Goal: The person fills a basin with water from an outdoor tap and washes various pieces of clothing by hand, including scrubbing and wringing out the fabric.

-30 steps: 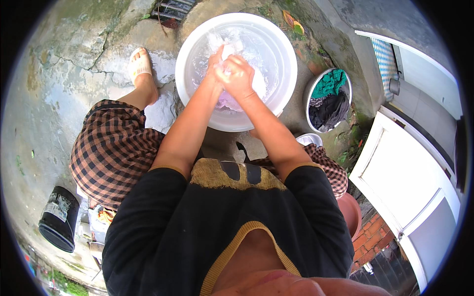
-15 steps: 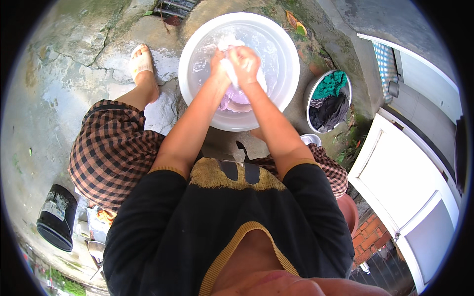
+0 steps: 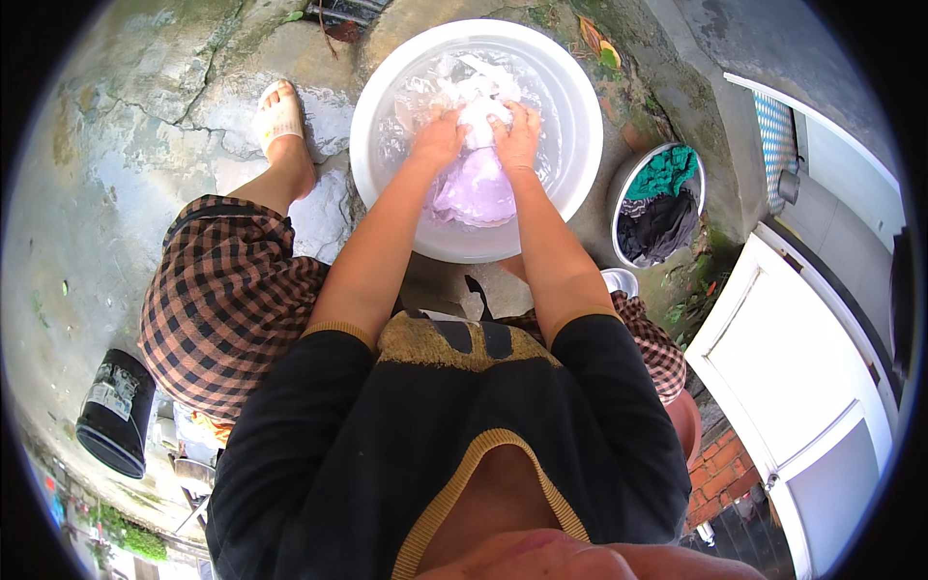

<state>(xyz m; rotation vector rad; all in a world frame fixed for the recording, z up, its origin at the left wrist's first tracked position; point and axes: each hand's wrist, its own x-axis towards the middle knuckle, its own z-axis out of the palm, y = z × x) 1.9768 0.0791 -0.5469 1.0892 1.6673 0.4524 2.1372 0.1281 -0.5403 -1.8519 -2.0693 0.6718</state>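
Lying in the water toward the near edge of the white basin (image 3: pixel 588 145), the lavender cloth (image 3: pixel 474 193) spreads in a soft, rumpled patch. It looks thin and limp, so it should fold easily and tear only if pulled hard, though soaking probably makes it heavier and slick. Beyond the basin's right edge, about level with it, a metal bowl (image 3: pixel 621 193) holds green and dark cloths.

Farther in, around the middle, the left hand (image 3: pixel 438 137) and right hand (image 3: pixel 517 137) flank the white cloth (image 3: pixel 480 114), apart from each other. Both have bent fingers against its sides; how tightly either closes, I cannot tell. The white cloth is bunched and touches the lavender one; whether they are one piece is unclear. Gathered folds on either side would give a surer hold than one wet layer. Past it, disturbed water reaches toward the basin's far edge.
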